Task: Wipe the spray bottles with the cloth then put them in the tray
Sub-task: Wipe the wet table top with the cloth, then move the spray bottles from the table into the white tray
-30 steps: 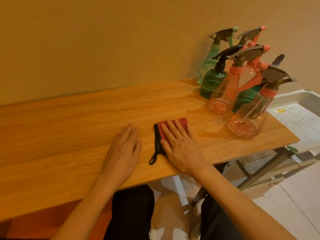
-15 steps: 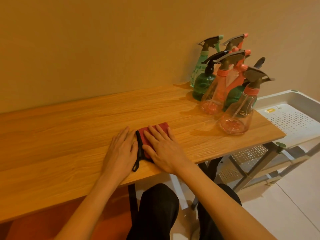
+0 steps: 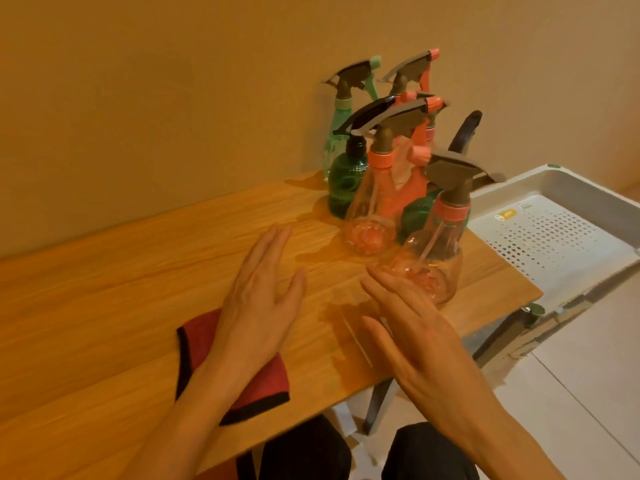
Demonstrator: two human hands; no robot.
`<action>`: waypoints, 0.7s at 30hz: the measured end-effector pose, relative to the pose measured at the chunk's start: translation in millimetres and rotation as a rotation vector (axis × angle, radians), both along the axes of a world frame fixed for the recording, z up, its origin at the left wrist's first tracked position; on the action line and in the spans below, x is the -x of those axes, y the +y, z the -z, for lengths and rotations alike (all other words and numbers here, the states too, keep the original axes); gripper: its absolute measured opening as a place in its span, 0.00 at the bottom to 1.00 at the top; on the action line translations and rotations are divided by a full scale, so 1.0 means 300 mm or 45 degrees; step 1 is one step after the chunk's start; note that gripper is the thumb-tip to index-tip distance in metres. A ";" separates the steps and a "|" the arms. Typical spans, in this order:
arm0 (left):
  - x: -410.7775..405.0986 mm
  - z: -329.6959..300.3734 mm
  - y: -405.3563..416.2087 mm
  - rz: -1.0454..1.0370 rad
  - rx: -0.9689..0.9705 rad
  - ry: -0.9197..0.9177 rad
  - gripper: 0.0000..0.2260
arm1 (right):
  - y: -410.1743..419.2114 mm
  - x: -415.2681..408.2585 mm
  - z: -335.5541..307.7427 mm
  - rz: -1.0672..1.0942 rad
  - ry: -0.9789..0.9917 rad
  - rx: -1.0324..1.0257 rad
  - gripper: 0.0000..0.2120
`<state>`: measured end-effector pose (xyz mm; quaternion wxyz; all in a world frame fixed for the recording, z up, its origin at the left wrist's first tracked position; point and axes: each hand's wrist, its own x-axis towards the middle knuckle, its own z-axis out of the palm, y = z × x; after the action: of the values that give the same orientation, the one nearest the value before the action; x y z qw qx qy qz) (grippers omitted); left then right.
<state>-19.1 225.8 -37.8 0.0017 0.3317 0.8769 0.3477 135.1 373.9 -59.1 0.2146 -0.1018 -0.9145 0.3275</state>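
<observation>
Several spray bottles stand at the table's right end. Nearest is a clear bottle with a pink collar (image 3: 438,258); behind it stand another clear pink one (image 3: 372,216), a dark green one (image 3: 346,181) and a pale green one (image 3: 337,123) by the wall. A red cloth with black trim (image 3: 204,344) lies flat near the front edge, partly under my left forearm. My left hand (image 3: 258,303) hovers with straight fingers above the table, holding nothing. My right hand (image 3: 412,327) is stretched out, its fingertips just short of the nearest bottle's base.
A white perforated tray (image 3: 554,244) sits lower, just past the table's right edge. The wooden table (image 3: 104,306) backs onto a tan wall. A wet-looking patch lies on the wood in front of the bottles. My dark-trousered knees show under the front edge.
Both hands lifted off the cloth and moved right toward the bottles. The cloth now lies uncovered at the left, and my view has shifted closer to the bottles.
</observation>
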 end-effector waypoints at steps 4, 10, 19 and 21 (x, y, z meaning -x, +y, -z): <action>0.030 -0.030 0.169 0.111 -0.121 -0.075 0.30 | 0.055 -0.044 -0.024 0.106 0.233 0.040 0.17; 0.052 -0.111 0.281 0.168 -0.158 -0.301 0.38 | 0.131 -0.071 -0.128 0.424 0.492 0.189 0.13; 0.064 -0.246 0.410 0.127 -0.229 -0.623 0.27 | 0.236 0.031 -0.270 0.403 0.119 0.848 0.30; 0.071 -0.258 0.434 0.063 -0.225 -0.716 0.23 | 0.242 0.052 -0.273 0.390 0.029 0.931 0.28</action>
<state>-40.3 356.1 39.7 0.2243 0.2424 0.8000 0.5009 119.6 446.4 22.9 0.2208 -0.3030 -0.7095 0.5967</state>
